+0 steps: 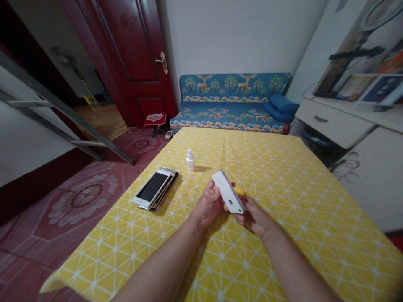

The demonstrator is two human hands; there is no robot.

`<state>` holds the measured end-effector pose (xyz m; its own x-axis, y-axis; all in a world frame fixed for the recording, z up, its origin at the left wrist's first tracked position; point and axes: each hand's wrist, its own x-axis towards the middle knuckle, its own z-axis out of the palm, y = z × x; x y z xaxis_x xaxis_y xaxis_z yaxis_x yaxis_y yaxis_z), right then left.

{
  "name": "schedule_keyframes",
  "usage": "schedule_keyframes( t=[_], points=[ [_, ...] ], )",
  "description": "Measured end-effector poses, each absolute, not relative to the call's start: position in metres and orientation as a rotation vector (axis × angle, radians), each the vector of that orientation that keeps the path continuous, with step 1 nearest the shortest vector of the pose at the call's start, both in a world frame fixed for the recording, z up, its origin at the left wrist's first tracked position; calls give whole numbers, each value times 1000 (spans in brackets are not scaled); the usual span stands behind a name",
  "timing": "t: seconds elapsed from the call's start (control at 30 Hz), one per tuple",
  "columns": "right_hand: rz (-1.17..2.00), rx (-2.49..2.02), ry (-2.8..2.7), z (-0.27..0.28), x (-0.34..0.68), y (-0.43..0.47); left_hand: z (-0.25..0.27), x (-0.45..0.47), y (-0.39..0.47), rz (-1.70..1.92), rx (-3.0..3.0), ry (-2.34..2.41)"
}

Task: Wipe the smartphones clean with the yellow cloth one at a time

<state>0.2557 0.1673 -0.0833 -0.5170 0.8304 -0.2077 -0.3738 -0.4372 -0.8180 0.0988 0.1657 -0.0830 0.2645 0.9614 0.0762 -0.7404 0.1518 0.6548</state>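
Yellow cloth (308, 226): covering the counter (277, 167)
White phone (227, 191): tilting above the counter, its back facing up
Left grip (208, 204): clasping the phone's left edge
Right grip (254, 216): holding its near end
Phone stack (154, 188): lying leftward
White bottle (190, 162): standing near the stack

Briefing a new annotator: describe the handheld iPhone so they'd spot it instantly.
Find the yellow tablecloth with white lines. Over it, left hand and right hand hold a white iPhone. Unlike the screen-up white smartphone topping the stack, it shows an apple-logo back.
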Motion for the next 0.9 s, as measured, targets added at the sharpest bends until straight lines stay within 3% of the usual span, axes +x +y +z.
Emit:
schedule_keyframes(
  t=[0.27,0.5,0.6,0.9],
  points=[
    [1961,-782,-975,-85,248,167,-86,98,172,1297,619,461],
    [1405,-907,-707,-80,270,201,-91,102,177,1273,614,568],
    [1053,-1165,-699,-74,296,238,-90,104,177,1257,624,588],
    [566,-1725,-822,-78,362,329,-96,106,183,1230,583,598]
  ],
)
